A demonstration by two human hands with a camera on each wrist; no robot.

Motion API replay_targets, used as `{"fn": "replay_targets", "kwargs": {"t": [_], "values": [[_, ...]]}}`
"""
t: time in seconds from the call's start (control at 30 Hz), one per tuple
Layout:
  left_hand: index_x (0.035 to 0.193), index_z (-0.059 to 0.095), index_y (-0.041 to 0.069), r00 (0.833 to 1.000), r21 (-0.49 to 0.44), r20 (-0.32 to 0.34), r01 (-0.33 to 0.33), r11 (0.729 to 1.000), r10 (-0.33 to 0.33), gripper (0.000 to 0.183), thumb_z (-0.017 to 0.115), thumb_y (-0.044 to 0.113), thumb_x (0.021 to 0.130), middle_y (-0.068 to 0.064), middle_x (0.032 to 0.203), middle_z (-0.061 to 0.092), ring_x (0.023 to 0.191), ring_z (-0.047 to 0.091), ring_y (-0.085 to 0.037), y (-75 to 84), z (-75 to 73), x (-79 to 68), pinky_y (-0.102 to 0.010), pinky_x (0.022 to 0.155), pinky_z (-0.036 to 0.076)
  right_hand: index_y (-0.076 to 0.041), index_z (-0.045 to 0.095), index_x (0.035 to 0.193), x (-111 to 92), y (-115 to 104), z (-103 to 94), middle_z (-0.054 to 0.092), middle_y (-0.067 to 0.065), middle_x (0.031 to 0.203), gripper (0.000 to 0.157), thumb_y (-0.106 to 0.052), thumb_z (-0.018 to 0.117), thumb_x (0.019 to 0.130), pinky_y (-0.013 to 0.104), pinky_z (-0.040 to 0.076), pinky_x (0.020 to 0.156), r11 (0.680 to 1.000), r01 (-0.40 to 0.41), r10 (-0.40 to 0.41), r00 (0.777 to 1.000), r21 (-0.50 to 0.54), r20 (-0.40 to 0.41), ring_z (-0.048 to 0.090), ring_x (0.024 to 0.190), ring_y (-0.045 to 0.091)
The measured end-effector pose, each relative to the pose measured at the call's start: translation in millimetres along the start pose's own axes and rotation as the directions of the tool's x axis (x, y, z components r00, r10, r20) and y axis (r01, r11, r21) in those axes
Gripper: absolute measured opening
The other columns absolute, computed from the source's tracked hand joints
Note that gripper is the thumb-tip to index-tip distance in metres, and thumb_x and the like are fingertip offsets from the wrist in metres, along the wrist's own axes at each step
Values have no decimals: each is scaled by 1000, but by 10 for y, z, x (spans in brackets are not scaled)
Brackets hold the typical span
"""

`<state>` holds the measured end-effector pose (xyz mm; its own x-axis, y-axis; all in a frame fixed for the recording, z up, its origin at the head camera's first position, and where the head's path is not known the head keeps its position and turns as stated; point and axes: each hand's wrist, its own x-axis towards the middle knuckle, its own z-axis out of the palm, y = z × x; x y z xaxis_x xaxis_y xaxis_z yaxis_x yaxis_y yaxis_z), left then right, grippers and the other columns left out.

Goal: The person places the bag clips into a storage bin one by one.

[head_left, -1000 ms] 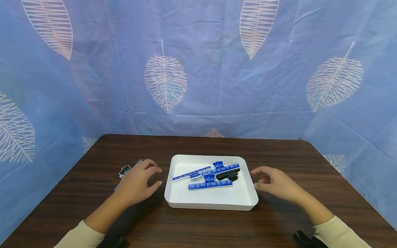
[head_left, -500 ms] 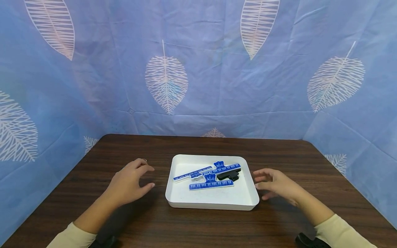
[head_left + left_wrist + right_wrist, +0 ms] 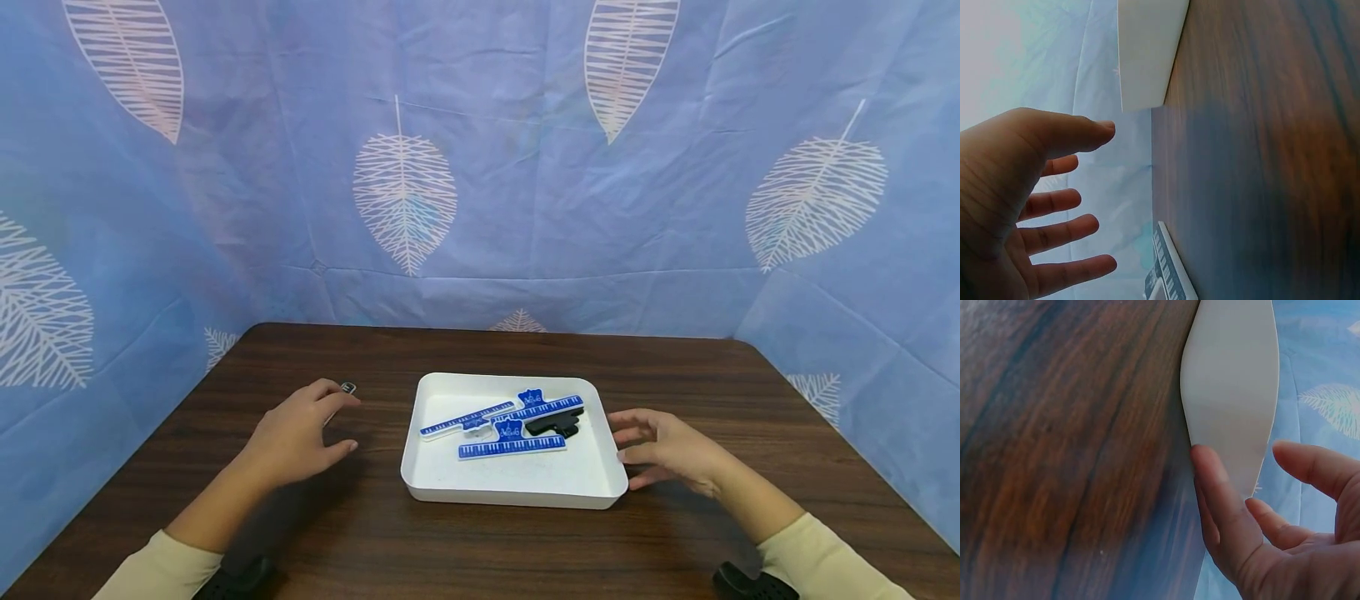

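A white tray stands on the table with several clips inside. Blue clips with a piano-key pattern lie across one another beside a black clip. My right hand is at the tray's right side, fingers extended; in the right wrist view its fingertips lie against the tray's outer wall. Left of the tray, my left hand hovers with fingers spread and nothing held. Past its fingers, a dark clip with a white key pattern rests on the table, mostly hidden by the hand in the head view.
The dark wooden table ends at a back edge with rounded corners. Behind it and along both sides hangs a blue cloth with white leaf prints. Black wrist bands sit below the sleeves.
My left hand has moved left, away from the tray, and covers most of the dark clip that showed behind it. The right hand's fingers have spread and come against the tray's side.
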<state>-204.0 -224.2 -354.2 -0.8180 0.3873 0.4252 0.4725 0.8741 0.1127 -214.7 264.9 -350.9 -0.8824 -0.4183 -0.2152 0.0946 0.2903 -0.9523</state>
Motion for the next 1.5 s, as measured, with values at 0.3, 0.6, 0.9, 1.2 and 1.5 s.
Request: {"fn": "replay_targets", "kwargs": {"t": [0.3, 0.6, 0.9, 1.2, 1.5], "values": [[113, 69, 11, 999, 3, 10, 44, 999, -44, 48, 87, 24, 71, -10, 109, 60, 89, 62, -28, -114, -18, -21, -44, 59, 55, 13, 15, 147, 10, 27, -9, 43, 33, 133, 78, -2, 65, 89, 50, 57, 76, 999, -13, 10, 998, 52, 59, 64, 99, 33], [114, 68, 9, 997, -2, 17, 69, 998, -69, 48, 87, 22, 72, -12, 108, 60, 86, 61, -28, -215, -25, -40, -45, 61, 54, 9, 5, 151, 24, 46, 6, 44, 32, 134, 85, 3, 63, 88, 51, 57, 77, 991, -16, 4, 996, 131, 92, 64, 101, 37], [114, 68, 7, 994, -13, 30, 103, 995, -102, 48, 86, 21, 72, -13, 107, 60, 82, 59, -24, -322, -15, -32, -42, 62, 52, 9, 1, 151, 17, 56, 4, 50, 27, 130, 87, 4, 62, 88, 48, 58, 75, 984, -18, -1, 994, 177, 109, 64, 101, 38], [114, 67, 4, 990, 6, 48, 134, 991, -134, 47, 85, 20, 73, -17, 109, 59, 88, 61, -32, -426, 6, -7, -51, 70, 54, 9, 2, 151, 11, 68, 5, 45, 31, 134, 86, 5, 61, 88, 50, 57, 76, 984, -14, 0, 997, 177, 82, 64, 102, 39], [116, 65, 1, 974, 10, 85, 209, 978, -209, 50, 84, 22, 74, -24, 110, 58, 81, 60, -30, -516, 50, 1, -49, 64, 53, 7, 5, 151, 11, 70, 31, 45, 32, 134, 86, 6, 62, 87, 52, 57, 77, 984, -14, 2, 998, 179, 62, 64, 101, 39]]}}
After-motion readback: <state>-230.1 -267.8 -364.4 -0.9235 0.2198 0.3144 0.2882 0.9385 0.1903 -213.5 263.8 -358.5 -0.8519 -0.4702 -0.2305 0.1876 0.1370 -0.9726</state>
